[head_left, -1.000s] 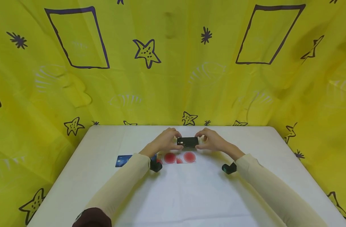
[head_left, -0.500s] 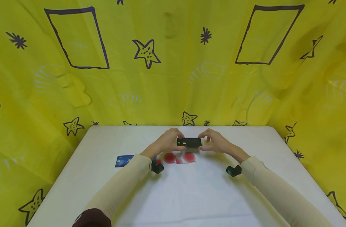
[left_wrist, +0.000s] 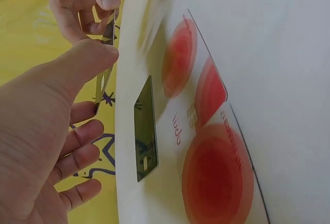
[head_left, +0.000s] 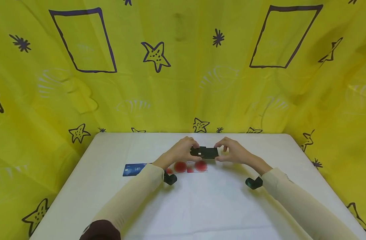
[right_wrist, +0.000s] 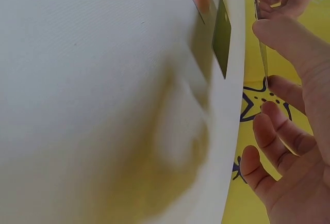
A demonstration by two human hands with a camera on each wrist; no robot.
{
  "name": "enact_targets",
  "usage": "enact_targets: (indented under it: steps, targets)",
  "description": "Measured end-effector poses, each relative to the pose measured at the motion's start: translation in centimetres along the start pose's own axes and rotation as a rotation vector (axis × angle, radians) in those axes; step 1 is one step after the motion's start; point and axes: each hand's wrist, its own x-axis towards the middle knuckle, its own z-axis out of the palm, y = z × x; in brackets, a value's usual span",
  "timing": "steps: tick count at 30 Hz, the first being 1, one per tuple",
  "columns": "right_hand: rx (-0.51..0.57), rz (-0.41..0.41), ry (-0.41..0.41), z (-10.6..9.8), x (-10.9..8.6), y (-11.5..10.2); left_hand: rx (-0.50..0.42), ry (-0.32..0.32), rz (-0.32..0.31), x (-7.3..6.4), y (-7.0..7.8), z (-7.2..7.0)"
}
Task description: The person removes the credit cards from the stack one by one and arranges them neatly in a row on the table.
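Note:
My left hand (head_left: pixel 184 149) and right hand (head_left: pixel 234 151) hold a black card (head_left: pixel 210 153) between them, one at each end, above the table. In the left wrist view the left thumb and index finger pinch it, and it appears edge-on. My right thumb and index finger grip its other end in the right wrist view. A second dark card (left_wrist: pixel 146 131) lies on the table below, beside the cards with red circles. In the head view a dark edge shows above the held card; I cannot tell which card it belongs to.
Two white cards with red circles, a left one (head_left: pixel 180 166) and a right one (head_left: pixel 200 166), lie side by side on the white table (head_left: pixel 213 206). A blue VIP card (head_left: pixel 133 169) lies to their left, partly behind my left sleeve. A yellow patterned curtain (head_left: pixel 183 83) stands behind the table.
Both hands and the black card have shifted right and slightly nearer, the right hand farther than the left. A dark edge now shows above the held card.

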Motion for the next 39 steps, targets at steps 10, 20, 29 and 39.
enact_targets:
  steps: [10, 20, 29, 39]
  targets:
    - [0.001, 0.027, -0.011, -0.6, -1.6, 0.8, 0.011, -0.013, 0.017, 0.7, 1.2, 1.2]
    - [0.004, 0.027, -0.007, -1.1, -3.0, 1.3, 0.020, -0.001, 0.047, 1.1, 2.3, 2.0]
    - [-0.001, 0.012, 0.006, -0.9, -3.8, 1.7, 0.035, -0.003, 0.044, 1.2, 2.9, 2.9]
    - [0.004, 0.001, 0.011, -0.6, -4.1, 2.3, 0.070, -0.013, 0.025, 1.5, 3.0, 3.5]
